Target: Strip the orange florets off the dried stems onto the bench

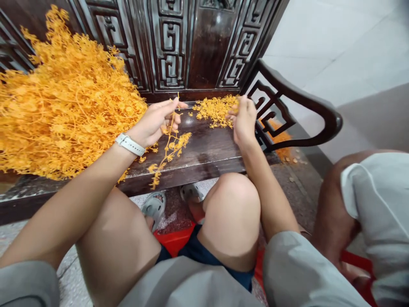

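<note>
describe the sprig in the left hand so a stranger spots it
Find the dark bench, with a big yellow heap at left and a small pile to its right. Between them, the left hand, above a pale wristband, holds the sprig. It is a lone stem slanting down from that hand, while both neighbours lie massed.

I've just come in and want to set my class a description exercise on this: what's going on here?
Someone is handling yellow sprigs at a dark wooden bench. The left hand pinches one drooping sprig, beside a large heap of sprigs. The right hand is at a small pile of loose yellow pieces; whether it grips any is unclear. Another person is close by on the right.
</note>
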Action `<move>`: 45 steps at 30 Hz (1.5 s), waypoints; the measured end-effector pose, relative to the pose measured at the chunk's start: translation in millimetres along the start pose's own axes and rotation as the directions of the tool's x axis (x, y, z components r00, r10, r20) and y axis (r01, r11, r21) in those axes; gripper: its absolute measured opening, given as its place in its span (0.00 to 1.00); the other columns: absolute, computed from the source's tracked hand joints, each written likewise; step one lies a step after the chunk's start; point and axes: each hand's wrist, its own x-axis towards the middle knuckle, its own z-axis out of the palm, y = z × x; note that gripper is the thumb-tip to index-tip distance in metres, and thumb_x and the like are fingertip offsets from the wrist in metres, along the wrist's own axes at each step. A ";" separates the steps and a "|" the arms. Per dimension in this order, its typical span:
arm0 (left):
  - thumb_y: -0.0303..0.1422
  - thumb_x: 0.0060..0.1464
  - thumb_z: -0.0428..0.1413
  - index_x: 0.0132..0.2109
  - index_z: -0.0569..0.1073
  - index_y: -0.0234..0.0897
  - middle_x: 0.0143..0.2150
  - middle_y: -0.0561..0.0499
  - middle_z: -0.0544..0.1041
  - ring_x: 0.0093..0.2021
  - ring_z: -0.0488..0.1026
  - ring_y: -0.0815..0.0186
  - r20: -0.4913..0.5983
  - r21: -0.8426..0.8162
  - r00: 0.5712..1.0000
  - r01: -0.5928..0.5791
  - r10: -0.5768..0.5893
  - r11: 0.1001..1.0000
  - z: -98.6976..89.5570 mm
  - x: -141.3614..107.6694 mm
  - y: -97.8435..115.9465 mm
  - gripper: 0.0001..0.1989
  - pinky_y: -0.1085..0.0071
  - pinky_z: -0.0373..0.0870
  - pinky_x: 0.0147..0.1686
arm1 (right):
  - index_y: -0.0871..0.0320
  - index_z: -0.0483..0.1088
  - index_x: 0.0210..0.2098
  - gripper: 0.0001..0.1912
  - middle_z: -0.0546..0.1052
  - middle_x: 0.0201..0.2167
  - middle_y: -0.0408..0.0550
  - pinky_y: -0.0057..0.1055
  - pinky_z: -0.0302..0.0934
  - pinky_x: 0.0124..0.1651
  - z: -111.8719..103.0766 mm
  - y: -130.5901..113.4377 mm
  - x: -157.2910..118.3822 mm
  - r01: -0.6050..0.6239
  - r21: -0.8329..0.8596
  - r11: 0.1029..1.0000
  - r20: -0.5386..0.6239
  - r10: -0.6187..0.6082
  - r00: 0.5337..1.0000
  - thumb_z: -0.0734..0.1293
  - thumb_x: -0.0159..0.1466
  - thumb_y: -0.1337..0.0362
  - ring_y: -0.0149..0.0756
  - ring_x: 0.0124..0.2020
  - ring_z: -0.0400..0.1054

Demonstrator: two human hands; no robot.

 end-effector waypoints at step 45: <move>0.17 0.69 0.58 0.30 0.70 0.35 0.26 0.55 0.76 0.23 0.68 0.75 -0.466 -0.058 0.878 -0.152 0.108 0.987 -29.2 37.6 -2.1 0.17 0.75 0.62 0.25 | 0.62 0.77 0.44 0.13 0.83 0.45 0.52 0.29 0.70 0.56 71.3 -177.3 -119.4 0.151 0.583 0.798 0.795 -0.599 0.099 0.63 0.79 0.63 0.32 0.48 0.77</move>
